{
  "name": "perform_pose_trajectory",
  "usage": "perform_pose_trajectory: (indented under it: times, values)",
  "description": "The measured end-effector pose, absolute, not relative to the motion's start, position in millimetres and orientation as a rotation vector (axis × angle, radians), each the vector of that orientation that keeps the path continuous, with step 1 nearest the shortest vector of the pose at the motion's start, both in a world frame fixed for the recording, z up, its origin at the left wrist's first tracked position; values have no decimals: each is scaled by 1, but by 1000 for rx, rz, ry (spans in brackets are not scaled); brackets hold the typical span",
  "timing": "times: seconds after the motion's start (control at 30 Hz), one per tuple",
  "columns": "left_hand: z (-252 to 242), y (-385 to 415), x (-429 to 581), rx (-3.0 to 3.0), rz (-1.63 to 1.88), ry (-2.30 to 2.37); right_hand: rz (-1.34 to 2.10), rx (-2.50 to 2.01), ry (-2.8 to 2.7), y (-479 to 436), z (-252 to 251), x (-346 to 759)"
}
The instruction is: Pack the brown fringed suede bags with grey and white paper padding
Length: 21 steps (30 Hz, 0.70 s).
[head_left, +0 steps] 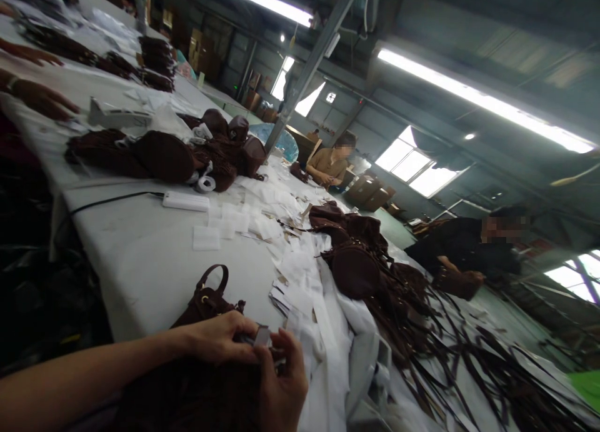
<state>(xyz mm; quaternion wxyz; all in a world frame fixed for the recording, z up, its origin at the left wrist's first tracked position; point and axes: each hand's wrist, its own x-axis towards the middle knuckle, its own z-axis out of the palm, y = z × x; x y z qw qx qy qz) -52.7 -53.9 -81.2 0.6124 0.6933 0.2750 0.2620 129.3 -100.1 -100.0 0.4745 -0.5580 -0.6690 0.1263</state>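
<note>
My left hand (222,339) reaches in from the lower left, thumb and fingers closed over the top of a dark brown leather bag (197,308). A carrying loop (214,276) with a small metal fitting stands up from the bag. Facing it, my right hand (287,377) is closed in a pinch. A small grey strip (262,336) shows between the two hands, with the right fingertips on it. What the left fingertips grip is hidden. Most of the bag lies in shadow under my forearms.
White paper pieces (262,213) litter the table (135,238). A white power bank (185,200) trails a black cable. Brown bags (164,157) lie beyond, more (356,269) at right with loose straps (469,369). Co-workers' hands (42,97) are at left; another person (462,251) works at right.
</note>
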Motion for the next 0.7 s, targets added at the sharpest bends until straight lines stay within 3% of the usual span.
perform_pose_trajectory:
  times: [0.23,0.7]
  values:
    - [-98,-46,-53,1341,545,652,-332,-1065,-2052,-99,-131,140]
    - [-97,-47,-51,1306,590,604,-211,-990,-2173,-96,-115,136]
